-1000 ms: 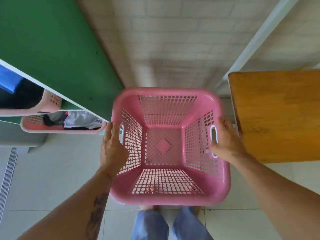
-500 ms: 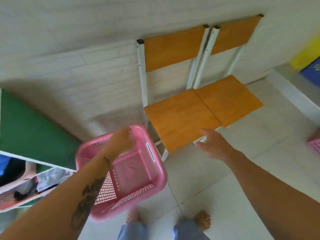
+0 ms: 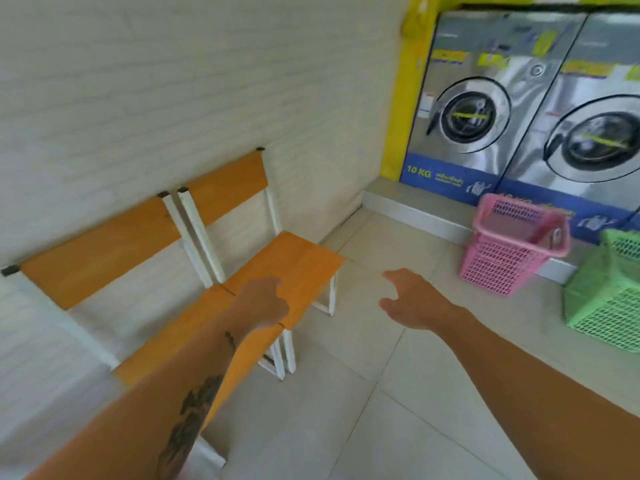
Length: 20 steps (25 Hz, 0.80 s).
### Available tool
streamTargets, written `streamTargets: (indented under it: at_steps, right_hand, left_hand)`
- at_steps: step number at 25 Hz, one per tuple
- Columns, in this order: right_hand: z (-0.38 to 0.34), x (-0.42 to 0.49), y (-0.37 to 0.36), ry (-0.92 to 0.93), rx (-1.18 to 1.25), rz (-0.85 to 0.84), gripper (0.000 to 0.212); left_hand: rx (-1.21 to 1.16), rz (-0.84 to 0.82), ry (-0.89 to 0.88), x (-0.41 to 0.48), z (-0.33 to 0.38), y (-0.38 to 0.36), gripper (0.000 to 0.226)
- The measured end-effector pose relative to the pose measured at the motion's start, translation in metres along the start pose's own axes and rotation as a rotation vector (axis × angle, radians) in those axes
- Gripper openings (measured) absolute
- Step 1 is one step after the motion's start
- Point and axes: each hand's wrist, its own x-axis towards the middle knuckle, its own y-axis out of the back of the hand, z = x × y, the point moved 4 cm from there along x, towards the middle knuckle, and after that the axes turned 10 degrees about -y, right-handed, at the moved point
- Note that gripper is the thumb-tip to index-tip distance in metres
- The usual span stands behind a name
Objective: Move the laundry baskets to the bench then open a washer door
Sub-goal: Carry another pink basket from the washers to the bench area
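Note:
Two wooden bench seats [image 3: 302,268] on white frames stand against the white brick wall at left. My left hand [image 3: 260,302] hovers over the seats with loosely curled fingers, holding nothing. My right hand [image 3: 410,299] is spread and empty above the floor tiles. A pink laundry basket [image 3: 509,265] and a green laundry basket [image 3: 606,306] stand on the floor at right, in front of two steel washers. Both the near washer door [image 3: 467,116] and the second washer door [image 3: 601,142] are closed.
A raised grey step [image 3: 412,211] runs under the washers, beside a yellow wall strip [image 3: 405,98]. Pale tiled floor [image 3: 363,393] lies between the bench and the baskets.
The view swung right from the shelf to the washers. The pink basket I carried has left the view, and both hands are now empty, reaching forward.

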Motion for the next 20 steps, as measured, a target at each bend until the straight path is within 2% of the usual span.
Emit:
streamTargets:
  at_steps: [6, 12, 14, 20]
  right_hand:
    - [0.146, 0.031, 0.121, -0.193, 0.049, 0.157, 0.067]
    - [0.267, 0.1, 0.208, -0.382, 0.101, 0.26, 0.041]
    - [0.294, 0.127, 0.241, -0.416, 0.1, 0.312, 0.041]
    - [0.391, 0.209, 0.328, -0.586, 0.198, 0.421, 0.046]
  left_hand:
    - [0.005, -0.082, -0.191, 0.127, 0.181, -0.042, 0.06]
    - [0.023, -0.118, -0.376, 0.286, 0.321, -0.065, 0.063]
    - [0.011, -0.121, -0.429, 0.342, 0.363, -0.07, 0.068]
    - [0.094, -0.183, -0.599, 0.497, 0.498, -0.089, 0.039]
